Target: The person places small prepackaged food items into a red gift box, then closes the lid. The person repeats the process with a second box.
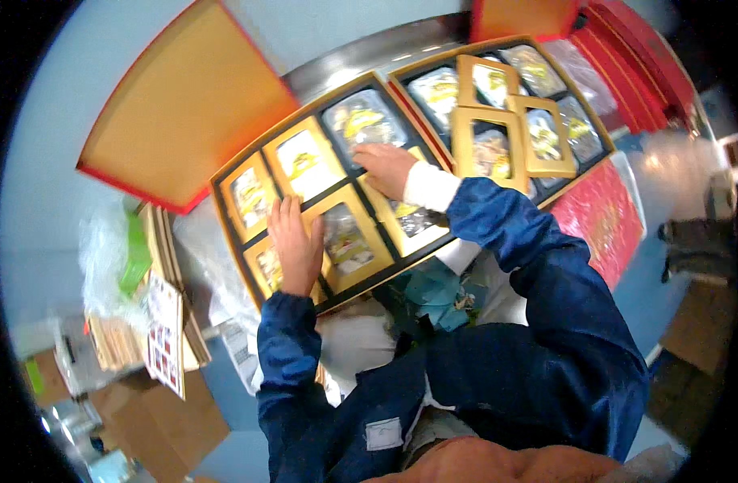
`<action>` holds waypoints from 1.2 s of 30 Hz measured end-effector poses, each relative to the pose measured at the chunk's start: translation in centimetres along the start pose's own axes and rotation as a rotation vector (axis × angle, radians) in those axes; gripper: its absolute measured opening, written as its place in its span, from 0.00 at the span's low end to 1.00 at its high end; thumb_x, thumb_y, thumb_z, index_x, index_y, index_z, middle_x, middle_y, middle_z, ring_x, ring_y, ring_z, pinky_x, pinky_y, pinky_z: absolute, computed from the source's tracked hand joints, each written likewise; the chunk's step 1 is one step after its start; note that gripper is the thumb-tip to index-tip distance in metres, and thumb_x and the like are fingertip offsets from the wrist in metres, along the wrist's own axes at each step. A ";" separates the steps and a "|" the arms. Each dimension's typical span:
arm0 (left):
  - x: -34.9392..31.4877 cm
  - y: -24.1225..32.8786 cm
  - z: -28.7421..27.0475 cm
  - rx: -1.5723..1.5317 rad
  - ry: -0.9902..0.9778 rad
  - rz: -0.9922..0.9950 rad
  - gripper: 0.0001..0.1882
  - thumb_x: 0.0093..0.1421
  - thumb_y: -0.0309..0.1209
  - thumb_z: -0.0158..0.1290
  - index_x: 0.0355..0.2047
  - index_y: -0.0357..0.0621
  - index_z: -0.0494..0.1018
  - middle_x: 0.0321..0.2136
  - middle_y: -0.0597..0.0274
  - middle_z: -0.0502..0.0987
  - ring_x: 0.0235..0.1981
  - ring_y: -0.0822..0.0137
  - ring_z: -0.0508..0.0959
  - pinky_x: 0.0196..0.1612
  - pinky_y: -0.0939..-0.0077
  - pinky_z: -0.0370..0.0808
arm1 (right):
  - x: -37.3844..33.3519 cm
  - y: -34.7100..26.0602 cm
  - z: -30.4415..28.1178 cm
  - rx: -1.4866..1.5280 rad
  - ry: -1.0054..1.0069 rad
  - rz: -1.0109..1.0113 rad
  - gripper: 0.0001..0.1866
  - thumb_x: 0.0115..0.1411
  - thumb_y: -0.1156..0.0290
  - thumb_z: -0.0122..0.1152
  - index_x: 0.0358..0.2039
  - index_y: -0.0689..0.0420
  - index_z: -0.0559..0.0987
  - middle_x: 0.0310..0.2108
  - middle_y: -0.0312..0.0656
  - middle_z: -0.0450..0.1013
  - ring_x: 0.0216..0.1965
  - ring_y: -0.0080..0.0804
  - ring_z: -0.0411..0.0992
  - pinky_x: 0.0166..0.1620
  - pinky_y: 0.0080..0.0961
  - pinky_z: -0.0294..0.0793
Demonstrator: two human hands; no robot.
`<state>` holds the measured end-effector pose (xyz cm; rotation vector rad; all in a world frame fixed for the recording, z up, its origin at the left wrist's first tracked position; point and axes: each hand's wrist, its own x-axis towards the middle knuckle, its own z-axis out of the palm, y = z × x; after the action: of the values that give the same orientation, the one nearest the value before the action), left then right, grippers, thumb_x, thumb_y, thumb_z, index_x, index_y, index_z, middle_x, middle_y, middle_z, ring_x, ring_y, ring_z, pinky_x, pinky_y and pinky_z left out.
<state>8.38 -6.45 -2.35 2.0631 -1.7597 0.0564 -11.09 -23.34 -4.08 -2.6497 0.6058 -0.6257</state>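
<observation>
Your L hand [295,245] is spread flat, thumb out, over the gold-framed packets [346,240] nr the near L corner of the box [295,126]. Your R hand [385,169] is by the unframed packet [362,119] in its far R corner; can't tell if it grips. 2nd box [457,56], w/ loose frames [463,145] atop, sits along the R edge.

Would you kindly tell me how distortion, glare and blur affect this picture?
In the head view, the red-edged lid looks bowed by fisheye distortion, bright highlights gleam on the grey metallic strip, and the printed sheet looks soft.
</observation>
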 end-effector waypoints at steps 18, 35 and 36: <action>2.0 15.3 2.1 -0.912 -0.476 -0.200 0.22 0.62 0.33 0.50 0.53 0.35 0.63 0.38 0.54 0.74 0.37 0.68 0.74 0.38 0.75 0.72 | -16.0 1.3 -13.2 -0.240 -0.085 0.110 0.13 0.46 0.75 0.57 0.35 0.57 0.76 0.30 0.43 0.69 0.36 0.43 0.68 0.41 0.37 0.66; 8.1 10.7 1.5 -0.779 0.074 -0.399 0.18 0.58 0.31 0.55 0.42 0.31 0.64 0.36 0.46 0.76 0.36 0.59 0.77 0.39 0.69 0.73 | -5.8 -0.9 -15.0 -0.096 0.225 0.166 0.27 0.56 0.67 0.58 0.55 0.60 0.64 0.50 0.54 0.66 0.52 0.49 0.66 0.53 0.37 0.67; 8.5 10.5 1.8 -0.754 0.077 -0.392 0.18 0.58 0.32 0.55 0.41 0.31 0.65 0.35 0.47 0.76 0.36 0.59 0.77 0.39 0.68 0.73 | -4.9 -0.6 -14.5 -0.044 0.160 0.259 0.26 0.58 0.64 0.57 0.54 0.60 0.64 0.49 0.55 0.67 0.50 0.49 0.68 0.51 0.36 0.69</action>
<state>-0.36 -16.11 1.66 1.7424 -1.0558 -0.5487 -21.93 -23.87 6.76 -2.5169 1.0005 -0.7564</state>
